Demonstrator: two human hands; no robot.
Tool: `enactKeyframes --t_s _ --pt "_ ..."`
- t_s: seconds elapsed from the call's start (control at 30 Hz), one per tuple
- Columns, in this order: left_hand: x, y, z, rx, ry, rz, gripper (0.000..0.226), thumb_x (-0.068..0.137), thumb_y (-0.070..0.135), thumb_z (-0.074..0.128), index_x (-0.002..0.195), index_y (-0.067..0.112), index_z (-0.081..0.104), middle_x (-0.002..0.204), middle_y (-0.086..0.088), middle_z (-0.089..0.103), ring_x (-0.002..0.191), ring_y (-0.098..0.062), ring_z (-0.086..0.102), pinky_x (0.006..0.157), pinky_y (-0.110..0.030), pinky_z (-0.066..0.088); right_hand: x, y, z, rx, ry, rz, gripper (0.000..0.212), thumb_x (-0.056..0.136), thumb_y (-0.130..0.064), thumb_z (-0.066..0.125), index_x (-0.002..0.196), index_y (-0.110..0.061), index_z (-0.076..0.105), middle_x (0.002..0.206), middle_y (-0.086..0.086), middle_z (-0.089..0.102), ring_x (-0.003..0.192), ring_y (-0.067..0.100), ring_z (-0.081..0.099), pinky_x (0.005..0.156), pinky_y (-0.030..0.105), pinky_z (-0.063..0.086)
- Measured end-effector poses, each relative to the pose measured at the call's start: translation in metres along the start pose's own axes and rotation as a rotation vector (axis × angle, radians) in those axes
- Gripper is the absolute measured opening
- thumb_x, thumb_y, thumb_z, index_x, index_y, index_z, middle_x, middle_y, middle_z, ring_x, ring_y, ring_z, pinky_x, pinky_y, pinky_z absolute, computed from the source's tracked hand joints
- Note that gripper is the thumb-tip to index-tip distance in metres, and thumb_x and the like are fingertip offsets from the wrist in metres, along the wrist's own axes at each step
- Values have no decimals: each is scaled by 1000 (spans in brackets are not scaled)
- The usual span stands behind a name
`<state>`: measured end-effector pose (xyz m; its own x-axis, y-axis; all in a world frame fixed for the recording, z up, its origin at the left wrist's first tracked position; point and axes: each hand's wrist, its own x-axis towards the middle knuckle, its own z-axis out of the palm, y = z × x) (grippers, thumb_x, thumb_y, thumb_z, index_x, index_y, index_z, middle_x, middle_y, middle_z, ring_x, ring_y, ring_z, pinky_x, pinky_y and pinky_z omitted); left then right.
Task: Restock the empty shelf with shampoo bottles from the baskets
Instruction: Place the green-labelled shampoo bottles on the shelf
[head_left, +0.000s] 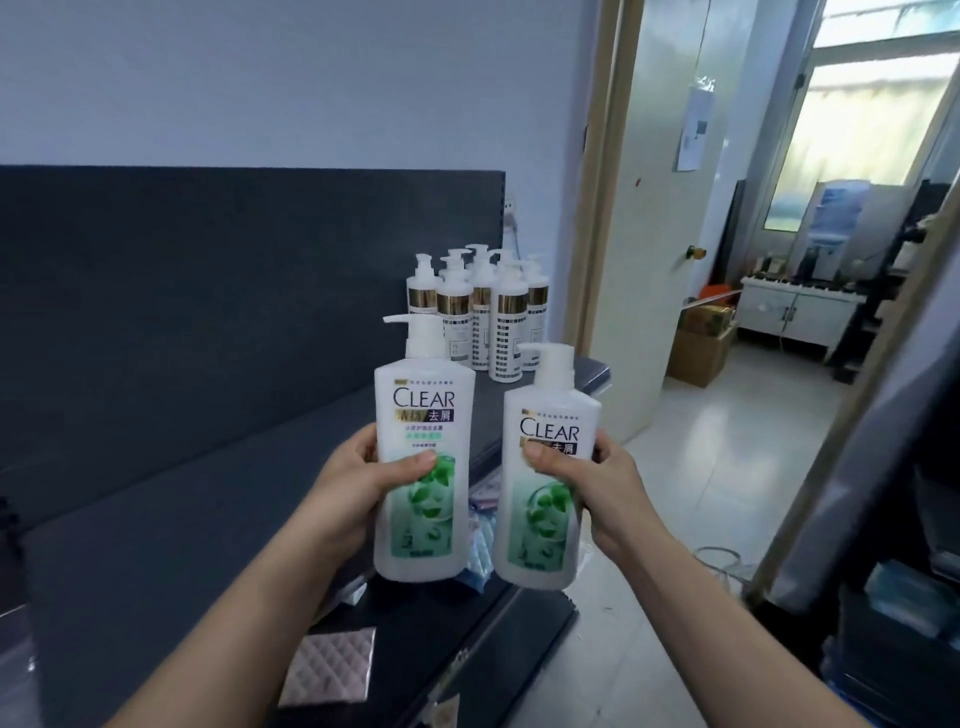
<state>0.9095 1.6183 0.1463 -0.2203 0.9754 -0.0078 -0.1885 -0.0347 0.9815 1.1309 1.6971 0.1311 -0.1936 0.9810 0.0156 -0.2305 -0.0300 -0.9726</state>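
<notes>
The left bottle is gripped by the left hand, thumb laid across the label and fingers curled behind. The right bottle, at its 4 o'clock and a little lower, is gripped the same way by the right hand. Both are upright in the air above the shelf, not yet set down.

This looks like the carry-to-shelf step. The next move calls for reaching toward 12 o'clock and standing both bottles on the deck near the gold-banded pump bottles, keeping the pumps clear of each other.

The two held bottles are smooth, milky-white plastic with broad shoulders, green leaf labels and white pumps. The shelf is matt dark grey with a flat back panel. At 7 o'clock a quilted pink packet lies, perhaps on a lower tier.
</notes>
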Motion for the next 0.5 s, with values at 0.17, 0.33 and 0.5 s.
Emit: enactKeyframes --t_s 0.17,0.33,0.5 --pt "39 2 3 -50 123 16 61 57 2 82 115 4 63 107 -20 72 97 -37 70 80 -46 58 62 -6 3 -81 -111 -5 55 55 -15 93 104 -11 70 94 4 78 90 26 74 81 43 59" --pt "70 7 16 -56 249 60 55 59 2 75 113 2 62 102 -17 73 80 -25 74 62 -35 61 118 -16 4 -163 -220 7 49 54 -18 94 97 -15 71 89 -1 78 91 23 73 84 43 56" --pt "91 11 17 -47 366 76 57 61 2 75 117 1 61 103 -16 73 80 -23 74 57 -31 59 160 -23 10 -164 -342 15 34 63 -11 90 92 -15 73 83 -3 78 75 12 73 59 22 53"
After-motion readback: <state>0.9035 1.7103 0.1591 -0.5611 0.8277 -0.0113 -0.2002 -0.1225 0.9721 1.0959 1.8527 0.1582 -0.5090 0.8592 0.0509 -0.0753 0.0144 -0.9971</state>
